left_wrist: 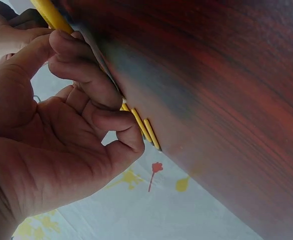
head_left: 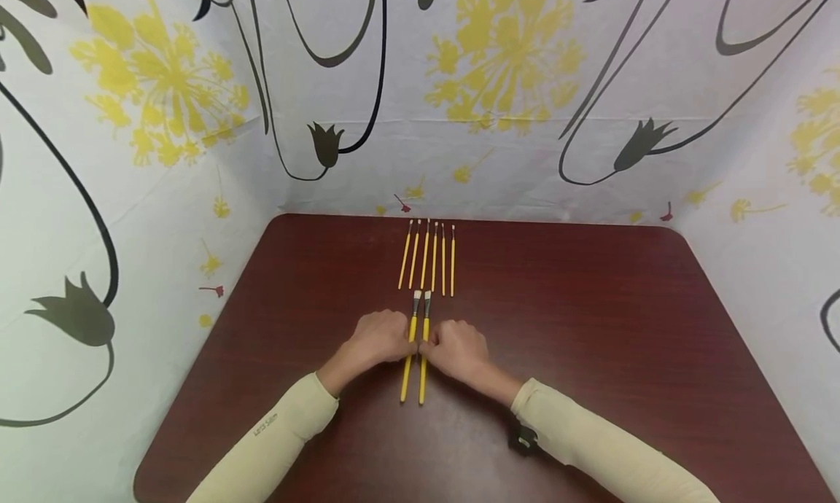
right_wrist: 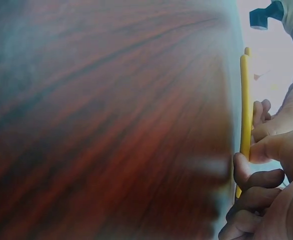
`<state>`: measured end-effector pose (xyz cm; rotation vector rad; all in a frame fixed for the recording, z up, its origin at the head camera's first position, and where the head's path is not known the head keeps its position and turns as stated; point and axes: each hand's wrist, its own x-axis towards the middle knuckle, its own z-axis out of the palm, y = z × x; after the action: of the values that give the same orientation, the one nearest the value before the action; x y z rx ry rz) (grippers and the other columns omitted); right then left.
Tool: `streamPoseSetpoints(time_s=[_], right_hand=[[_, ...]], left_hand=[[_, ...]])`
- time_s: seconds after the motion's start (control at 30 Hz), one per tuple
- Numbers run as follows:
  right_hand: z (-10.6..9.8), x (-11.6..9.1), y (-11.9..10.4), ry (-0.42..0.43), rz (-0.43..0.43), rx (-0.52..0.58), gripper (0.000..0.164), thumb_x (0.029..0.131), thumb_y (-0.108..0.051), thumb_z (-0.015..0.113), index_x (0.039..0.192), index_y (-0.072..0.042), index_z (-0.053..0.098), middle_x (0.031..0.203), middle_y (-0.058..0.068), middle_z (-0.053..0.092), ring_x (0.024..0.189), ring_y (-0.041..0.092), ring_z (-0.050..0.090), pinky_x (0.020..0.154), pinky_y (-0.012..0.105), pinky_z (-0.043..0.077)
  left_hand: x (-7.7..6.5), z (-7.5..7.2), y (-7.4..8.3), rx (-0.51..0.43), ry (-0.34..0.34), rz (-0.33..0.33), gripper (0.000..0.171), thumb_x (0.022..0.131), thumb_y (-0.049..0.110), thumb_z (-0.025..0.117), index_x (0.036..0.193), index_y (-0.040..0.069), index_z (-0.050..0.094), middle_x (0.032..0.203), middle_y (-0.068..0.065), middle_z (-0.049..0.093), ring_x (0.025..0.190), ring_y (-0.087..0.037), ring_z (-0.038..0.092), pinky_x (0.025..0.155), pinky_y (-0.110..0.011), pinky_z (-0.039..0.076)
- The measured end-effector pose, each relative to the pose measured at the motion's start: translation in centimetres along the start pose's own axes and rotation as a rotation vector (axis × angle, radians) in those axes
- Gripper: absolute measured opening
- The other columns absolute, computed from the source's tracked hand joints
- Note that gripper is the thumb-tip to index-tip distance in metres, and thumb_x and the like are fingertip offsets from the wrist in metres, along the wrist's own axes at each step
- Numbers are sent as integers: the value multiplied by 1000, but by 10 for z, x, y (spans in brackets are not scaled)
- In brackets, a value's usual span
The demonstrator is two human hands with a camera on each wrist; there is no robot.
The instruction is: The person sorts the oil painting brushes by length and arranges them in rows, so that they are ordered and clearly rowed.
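Two large yellow-handled paintbrushes lie side by side, bristles pointing away. My left hand (head_left: 383,335) pinches the left paintbrush (head_left: 405,383) mid-handle between thumb and fingers. The right paintbrush (head_left: 422,379) is pinched the same way by my right hand (head_left: 459,348). The thumbs nearly meet between the two handles. In the left wrist view, a yellow handle (left_wrist: 51,15) passes above the curled fingers. The right wrist view shows a handle (right_wrist: 245,105) between thumb and index finger. Beyond the bristles, several thin yellow paintbrushes (head_left: 443,266) lie in a row.
Everything lies on a dark red-brown wooden table (head_left: 590,328) with rounded corners. A white flower-patterned cloth (head_left: 407,87) hangs behind it and along both sides. A small black device (head_left: 523,440) is at the right sleeve's cuff.
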<state>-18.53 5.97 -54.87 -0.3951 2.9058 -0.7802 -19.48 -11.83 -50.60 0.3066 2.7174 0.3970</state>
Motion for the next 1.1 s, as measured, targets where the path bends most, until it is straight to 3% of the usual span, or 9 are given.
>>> streamPoseSetpoints(time_s=[0.4,0.53,1.1], right_hand=[[1,0,2,-31,14,-9,43,91,-43,74,54,-26,59,52,-11,53,48,9,46,45,30,37],[0,0,2,-45,17,-19,38,90,-42,74,58,-26,62,56,-10,58,50,11,51,46,32,41],[2,-1,2,-26,-5,-30,40,92,-45,74,60,-26,61,56,-9,56,49,11,50,45,31,39]], left_hand=[[2,-1,-1,18,-44,12,46,94,37,72,54,19,58,47,7,53,45,-10,48,45,-27,33],[3,-1,-1,18,-49,22,45,94,35,72,54,19,59,47,7,54,45,-10,49,46,-27,34],[1,-3,-5,6,-56,27,49,90,40,75,50,20,56,44,8,48,44,-10,45,45,-28,31]])
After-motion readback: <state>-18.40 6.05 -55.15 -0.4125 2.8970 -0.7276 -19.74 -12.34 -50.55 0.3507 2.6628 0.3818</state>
